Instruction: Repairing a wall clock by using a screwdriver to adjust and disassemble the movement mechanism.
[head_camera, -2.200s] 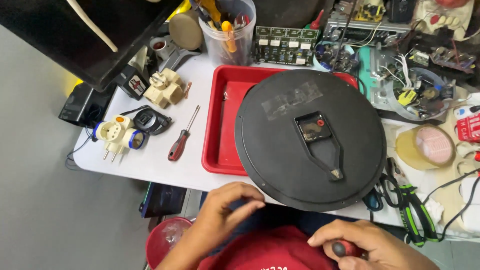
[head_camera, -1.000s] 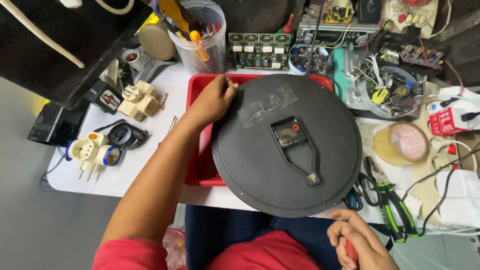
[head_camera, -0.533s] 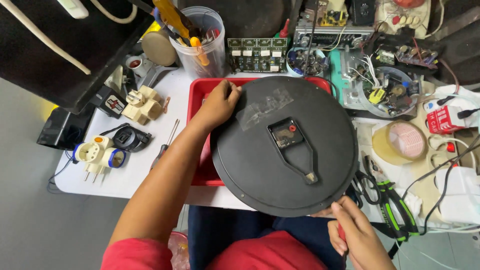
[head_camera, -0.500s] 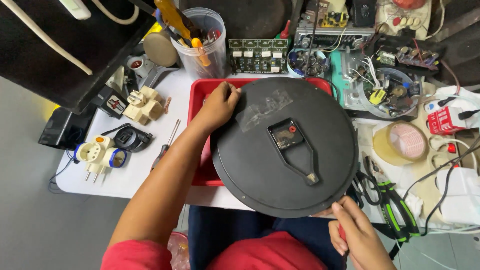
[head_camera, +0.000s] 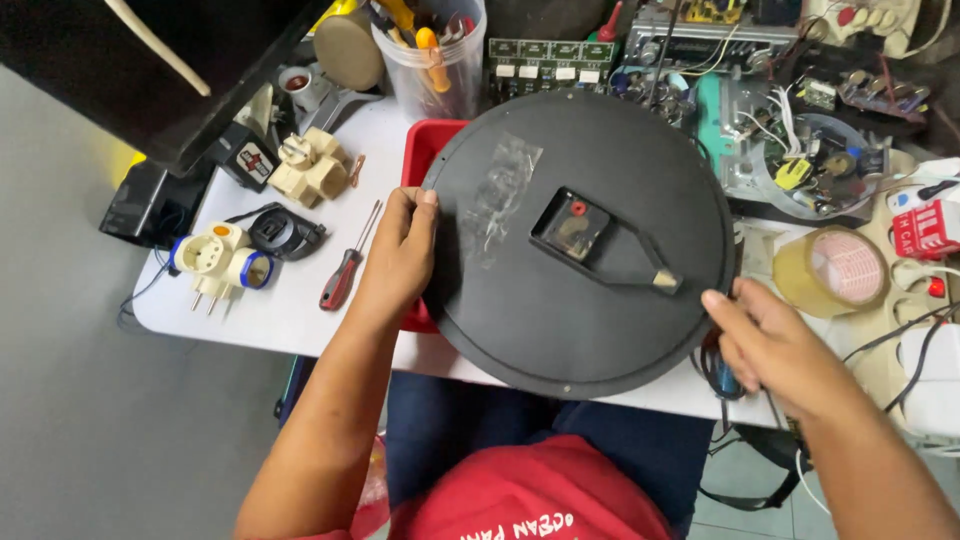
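Both hands grip a round black clock back over the red tray.

The left hand clamps the disc at its left rim; the right hand pinches the right rim. The tray lies beneath, a screwdriver just left.

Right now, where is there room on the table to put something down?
Bare white table lies in front of the screwdriver and the plug adapter, left of the left hand. The right side, past the tape roll, is crowded with wires and parts.
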